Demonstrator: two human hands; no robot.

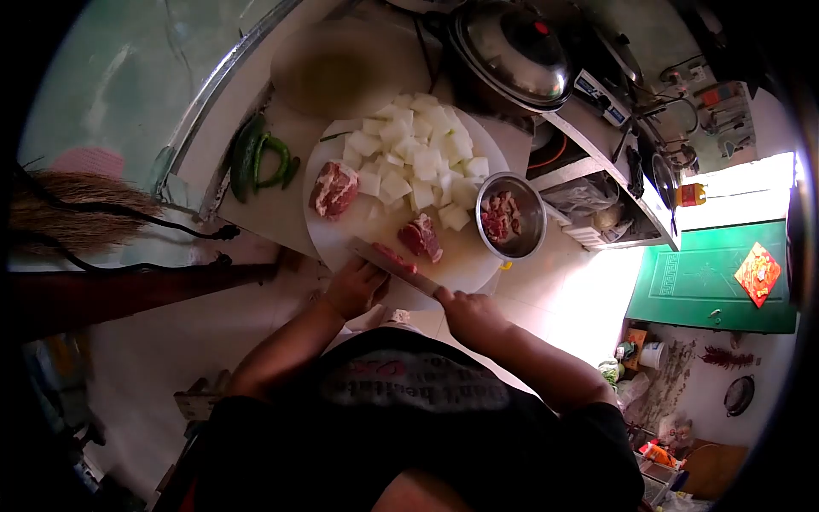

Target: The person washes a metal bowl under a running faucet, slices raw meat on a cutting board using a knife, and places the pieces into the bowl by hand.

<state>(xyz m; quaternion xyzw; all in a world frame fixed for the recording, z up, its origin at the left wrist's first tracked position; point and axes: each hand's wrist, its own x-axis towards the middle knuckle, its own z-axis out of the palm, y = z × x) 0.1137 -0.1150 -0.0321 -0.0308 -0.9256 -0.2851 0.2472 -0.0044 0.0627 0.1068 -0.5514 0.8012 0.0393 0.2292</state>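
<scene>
My right hand (471,317) is closed round the handle of a knife (397,268), its blade pointing left over the front of a round white cutting board (320,230). Beside the blade lies a small strip of red meat (394,258). My left hand (357,288) is at the board's front edge by the blade's tip, fingers bent together; what they press or hold is too small to make out. Two larger meat pieces, one at the left (334,189) and one in the middle (421,237), rest near a pile of white chunks (418,149). A metal bowl (536,218) holds cut meat.
Green peppers (273,160) and a dark green cucumber-like vegetable (244,158) lie left of the board. Behind it are a round translucent lid or plate (328,68) and a large lidded pan (512,55). A shelf unit (597,175) stands at the right.
</scene>
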